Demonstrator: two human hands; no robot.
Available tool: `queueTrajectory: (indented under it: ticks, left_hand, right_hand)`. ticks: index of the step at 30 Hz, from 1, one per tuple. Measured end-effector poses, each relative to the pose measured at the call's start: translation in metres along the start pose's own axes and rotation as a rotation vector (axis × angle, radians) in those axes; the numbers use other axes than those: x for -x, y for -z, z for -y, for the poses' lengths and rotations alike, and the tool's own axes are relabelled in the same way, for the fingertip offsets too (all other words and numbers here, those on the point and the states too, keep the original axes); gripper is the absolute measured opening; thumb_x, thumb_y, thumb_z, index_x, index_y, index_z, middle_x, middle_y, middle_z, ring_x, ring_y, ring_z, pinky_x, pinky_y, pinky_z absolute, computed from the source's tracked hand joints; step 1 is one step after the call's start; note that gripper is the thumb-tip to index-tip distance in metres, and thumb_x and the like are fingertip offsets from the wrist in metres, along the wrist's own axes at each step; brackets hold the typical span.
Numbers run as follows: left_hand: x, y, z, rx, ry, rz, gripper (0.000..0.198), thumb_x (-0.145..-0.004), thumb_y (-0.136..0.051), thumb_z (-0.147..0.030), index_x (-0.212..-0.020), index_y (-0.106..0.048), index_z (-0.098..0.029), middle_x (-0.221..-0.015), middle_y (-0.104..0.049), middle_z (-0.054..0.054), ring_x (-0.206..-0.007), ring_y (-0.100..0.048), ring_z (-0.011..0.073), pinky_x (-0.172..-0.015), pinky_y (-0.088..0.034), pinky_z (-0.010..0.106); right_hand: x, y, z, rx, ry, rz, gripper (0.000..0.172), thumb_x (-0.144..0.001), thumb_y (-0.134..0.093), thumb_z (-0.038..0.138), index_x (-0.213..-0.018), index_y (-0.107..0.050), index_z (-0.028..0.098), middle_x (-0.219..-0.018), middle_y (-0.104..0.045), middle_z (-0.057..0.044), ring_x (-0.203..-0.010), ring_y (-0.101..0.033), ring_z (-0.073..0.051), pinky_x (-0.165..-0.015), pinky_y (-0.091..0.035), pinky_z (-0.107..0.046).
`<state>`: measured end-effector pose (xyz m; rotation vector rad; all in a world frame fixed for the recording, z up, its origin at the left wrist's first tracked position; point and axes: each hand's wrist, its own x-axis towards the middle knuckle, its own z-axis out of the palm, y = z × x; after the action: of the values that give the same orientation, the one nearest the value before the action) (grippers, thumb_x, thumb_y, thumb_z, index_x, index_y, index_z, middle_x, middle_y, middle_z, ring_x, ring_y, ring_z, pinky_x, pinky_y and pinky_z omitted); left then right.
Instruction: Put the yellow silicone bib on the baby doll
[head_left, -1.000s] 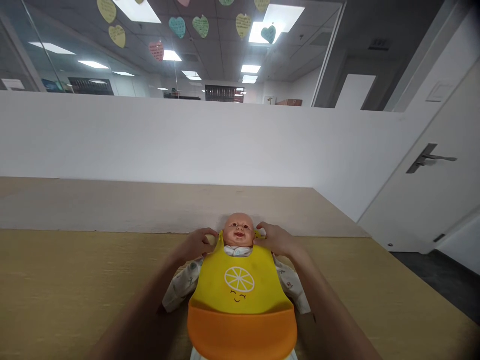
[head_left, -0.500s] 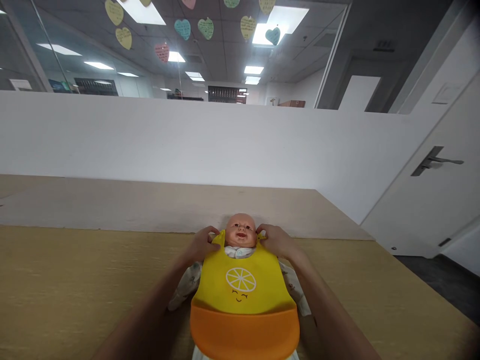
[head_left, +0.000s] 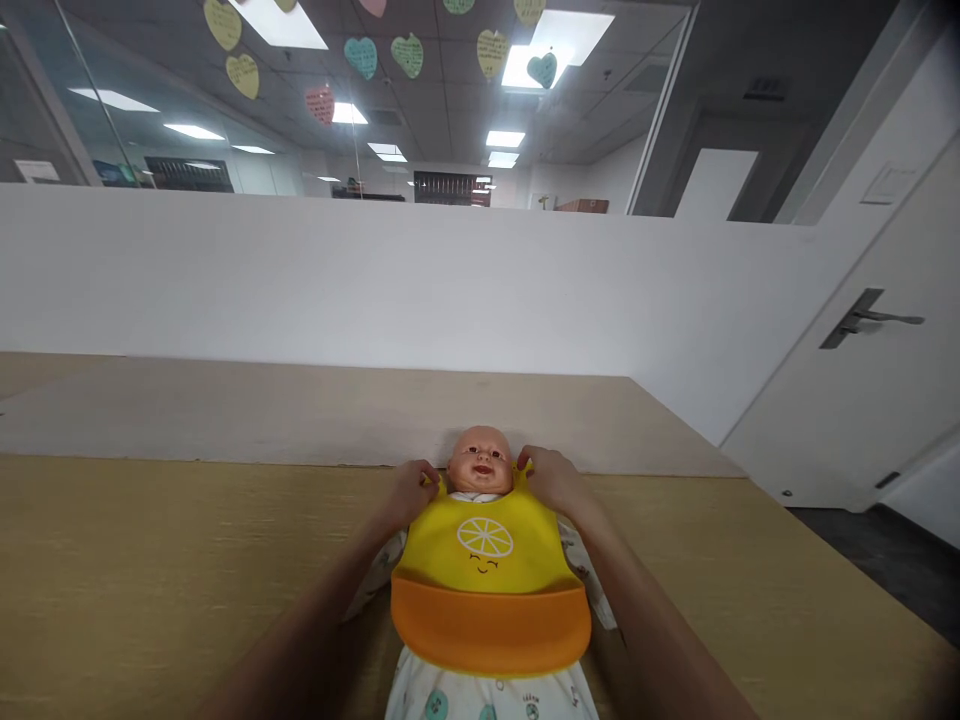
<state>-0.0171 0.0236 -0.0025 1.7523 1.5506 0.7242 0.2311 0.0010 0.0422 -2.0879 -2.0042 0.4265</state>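
A baby doll (head_left: pixel 481 458) lies on its back on the wooden table, its head at the far end. Over its chest rests a yellow bib (head_left: pixel 487 560) with a lemon slice and a smiling face printed on it, and an orange pocket (head_left: pixel 491 628) along the bottom. Beside the doll's neck, my left hand (head_left: pixel 411 492) pinches one neck strap of the bib. On the other side my right hand (head_left: pixel 551 478) grips the opposite strap. White patterned clothing (head_left: pixel 491 690) shows below the pocket and at the doll's arms.
The wooden table (head_left: pixel 187 560) meets a pale raised ledge (head_left: pixel 300 410) just behind the doll's head. Beyond stands a white wall (head_left: pixel 360 280) with glass above, bearing heart-shaped notes (head_left: pixel 407 56). At the right is a white door with a metal handle (head_left: pixel 862 318).
The bib has moved up toward the doll's chin, uncovering more patterned clothing below the pocket. Both hands stay on the straps, and the view has shifted slightly.
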Motion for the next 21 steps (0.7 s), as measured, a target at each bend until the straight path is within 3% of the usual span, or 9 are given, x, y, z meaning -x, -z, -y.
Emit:
queueTrajectory:
  ticks: [7, 14, 21]
  left_hand:
    - [-0.001, -0.008, 0.007, 0.123, 0.018, 0.074, 0.003, -0.068, -0.060, -0.013, -0.065, -0.060, -0.016, -0.056, -0.052, -0.003, -0.056, -0.048, 0.0119, -0.056, -0.030, 0.023]
    - [0.007, -0.020, 0.006, 0.311, 0.043, 0.155, 0.013, -0.071, -0.060, -0.027, -0.078, -0.066, -0.018, -0.064, -0.062, 0.000, -0.064, -0.056, 0.0173, -0.059, -0.038, 0.026]
    - [0.008, -0.022, -0.003, 0.599, 0.151, 0.240, 0.020, -0.066, -0.066, -0.028, -0.081, -0.069, -0.015, -0.074, -0.071, 0.003, -0.075, -0.063, 0.0211, -0.066, -0.043, 0.027]
  right_hand:
    - [-0.003, -0.007, -0.007, -0.070, -0.045, 0.149, 0.030, -0.073, -0.049, 0.011, -0.096, -0.068, 0.013, -0.093, -0.070, -0.016, -0.060, -0.062, -0.020, -0.053, -0.032, -0.026]
    - [-0.018, -0.031, -0.013, -0.239, 0.068, 0.167, 0.030, -0.071, -0.052, 0.015, -0.095, -0.070, 0.012, -0.101, -0.071, -0.014, -0.092, -0.065, -0.024, -0.068, -0.041, -0.026]
    - [-0.021, -0.048, -0.013, -0.549, 0.064, 0.202, 0.037, -0.066, -0.051, 0.017, -0.097, -0.071, 0.013, -0.094, -0.073, -0.009, -0.084, -0.066, -0.021, -0.063, -0.043, -0.024]
